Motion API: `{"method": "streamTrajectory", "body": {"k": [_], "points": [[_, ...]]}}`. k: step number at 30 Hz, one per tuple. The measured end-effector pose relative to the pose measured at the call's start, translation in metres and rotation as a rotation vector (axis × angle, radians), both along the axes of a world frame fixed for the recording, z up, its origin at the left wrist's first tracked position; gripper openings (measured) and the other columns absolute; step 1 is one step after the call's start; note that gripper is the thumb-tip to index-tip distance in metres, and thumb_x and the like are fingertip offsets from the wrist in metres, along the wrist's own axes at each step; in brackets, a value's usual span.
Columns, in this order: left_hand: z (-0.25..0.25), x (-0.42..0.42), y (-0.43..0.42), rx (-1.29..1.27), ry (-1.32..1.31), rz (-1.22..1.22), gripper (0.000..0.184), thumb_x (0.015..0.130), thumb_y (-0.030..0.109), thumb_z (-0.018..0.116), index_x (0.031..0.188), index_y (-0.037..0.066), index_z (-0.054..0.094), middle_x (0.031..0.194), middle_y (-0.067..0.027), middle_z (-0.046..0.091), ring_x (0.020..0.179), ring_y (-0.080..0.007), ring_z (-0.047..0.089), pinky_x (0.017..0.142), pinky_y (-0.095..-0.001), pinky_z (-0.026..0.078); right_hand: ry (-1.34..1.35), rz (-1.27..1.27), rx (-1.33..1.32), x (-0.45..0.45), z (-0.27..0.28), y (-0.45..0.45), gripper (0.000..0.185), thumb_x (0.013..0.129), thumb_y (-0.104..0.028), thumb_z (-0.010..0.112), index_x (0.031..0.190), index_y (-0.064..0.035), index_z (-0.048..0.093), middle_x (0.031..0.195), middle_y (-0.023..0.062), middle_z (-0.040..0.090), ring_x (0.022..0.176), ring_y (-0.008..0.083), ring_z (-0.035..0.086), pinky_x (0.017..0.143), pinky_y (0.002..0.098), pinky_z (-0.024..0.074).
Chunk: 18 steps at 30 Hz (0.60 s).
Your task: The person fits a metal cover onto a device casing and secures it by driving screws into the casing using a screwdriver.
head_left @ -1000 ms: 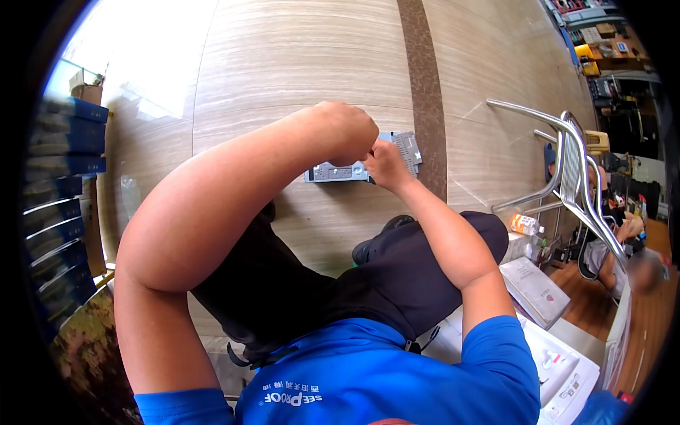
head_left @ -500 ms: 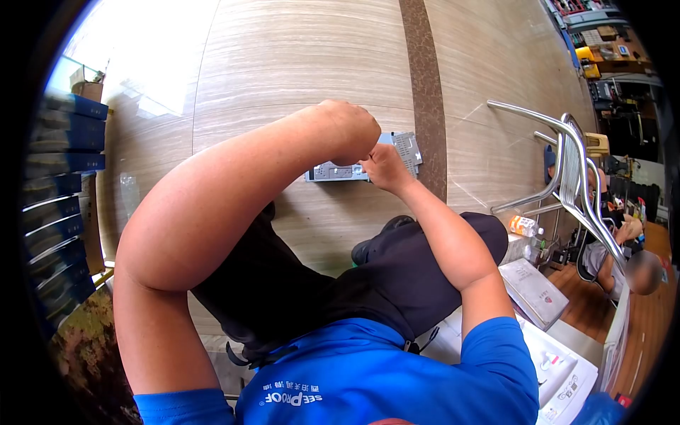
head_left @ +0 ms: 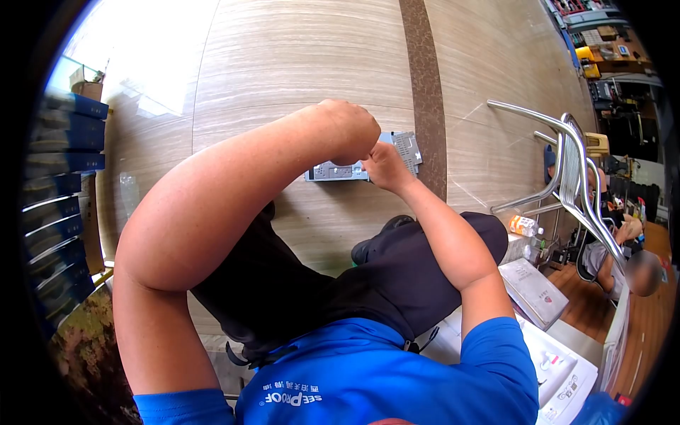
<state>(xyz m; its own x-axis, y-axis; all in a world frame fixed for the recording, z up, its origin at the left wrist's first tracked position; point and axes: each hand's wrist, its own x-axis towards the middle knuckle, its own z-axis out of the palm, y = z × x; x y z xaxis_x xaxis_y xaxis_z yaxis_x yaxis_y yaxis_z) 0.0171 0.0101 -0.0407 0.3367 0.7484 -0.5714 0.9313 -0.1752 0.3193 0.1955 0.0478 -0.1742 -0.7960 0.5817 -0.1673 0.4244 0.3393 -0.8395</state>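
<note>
A flat grey metal unit [head_left: 338, 172] with slots, cut-outs and a perforated right end lies low before me, its middle covered by my hands. My left hand [head_left: 352, 130] is curled closed above it, the back of the hand toward me; whatever its fingers hold is hidden. Right beside it, my right hand [head_left: 387, 167] is closed over the unit's near side, its fingertips close against the left hand. I cannot make out what is between them.
Blue boxes [head_left: 67, 191] are stacked at left. To the right stand a metal-framed chair [head_left: 570, 163], an orange-labelled bottle [head_left: 524, 226] and a grey-white box [head_left: 535, 292]. Another person [head_left: 602, 262] sits beyond the chair. My shoe [head_left: 382, 241] rests below the unit.
My right hand has shifted very slightly, its fingers tilting a little. The left hand and the metal unit stay nearly where they were.
</note>
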Motion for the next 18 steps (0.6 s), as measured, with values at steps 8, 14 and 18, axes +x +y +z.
{"method": "streamTrajectory", "body": {"k": [8,14,18], "points": [[-0.01,-0.002,0.0,0.108,-0.067,-0.035,0.025,0.088,0.025,0.061,0.105,0.007,0.064,0.104,-0.0155,0.069,0.099,-0.032,0.066,0.084,-0.041,0.053,-0.056,0.036,0.207,0.006,-0.018,0.001,0.008,0.089,-0.012,0.059,0.088,-0.0037,0.058,0.078,0.0199,0.063,0.077,0.039,0.063,0.066,0.0443,0.0497],[-0.006,0.0,-0.001,0.087,-0.042,-0.033,0.032,0.088,0.035,0.064,0.109,0.01,0.063,0.105,-0.0154,0.068,0.101,-0.0325,0.065,0.085,-0.0426,0.052,0.075,-0.111,0.191,-0.002,0.005,-0.003,0.015,0.083,-0.01,0.062,0.076,0.0015,0.058,0.074,0.0237,0.062,0.075,0.0401,0.065,0.062,0.0449,0.0496],[-0.009,0.001,-0.002,0.053,-0.024,-0.058,0.037,0.091,0.038,0.061,0.113,0.009,0.06,0.108,-0.017,0.067,0.105,-0.0351,0.063,0.087,-0.0446,0.051,0.133,-0.045,0.254,0.001,0.005,-0.002,0.016,0.087,-0.013,0.061,0.078,-0.0002,0.059,0.074,0.0219,0.063,0.075,0.0382,0.065,0.063,0.0432,0.0493]]}}
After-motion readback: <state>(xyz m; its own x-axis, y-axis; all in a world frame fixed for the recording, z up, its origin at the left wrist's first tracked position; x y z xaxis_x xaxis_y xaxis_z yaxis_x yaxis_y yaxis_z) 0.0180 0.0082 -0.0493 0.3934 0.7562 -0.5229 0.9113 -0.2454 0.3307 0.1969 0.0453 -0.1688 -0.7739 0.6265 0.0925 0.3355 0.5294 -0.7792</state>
